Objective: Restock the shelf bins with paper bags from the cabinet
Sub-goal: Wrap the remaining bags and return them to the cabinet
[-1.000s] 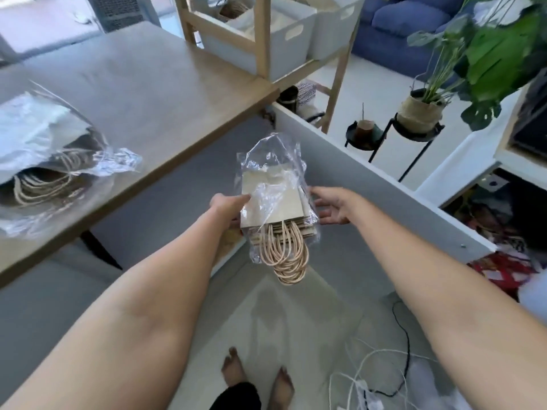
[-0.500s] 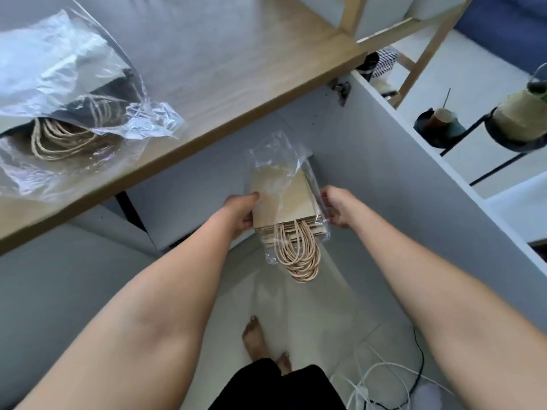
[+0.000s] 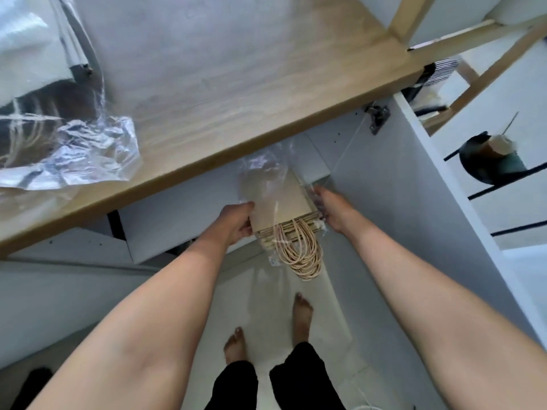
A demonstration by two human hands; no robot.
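- Bag pack (image 3: 281,208), in plastic, gripped by left hand (image 3: 236,223) and right hand (image 3: 331,208) below countertop (image 3: 236,93).
- Opened pack (image 3: 59,137) on countertop.
- Bins not yet reached; likely early.

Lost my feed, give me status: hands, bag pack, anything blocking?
Left hand and right hand both grip the wrapped paper bag pack. Pack below the wooden tabletop edge, handles dangling. Open cabinet door close on the right.
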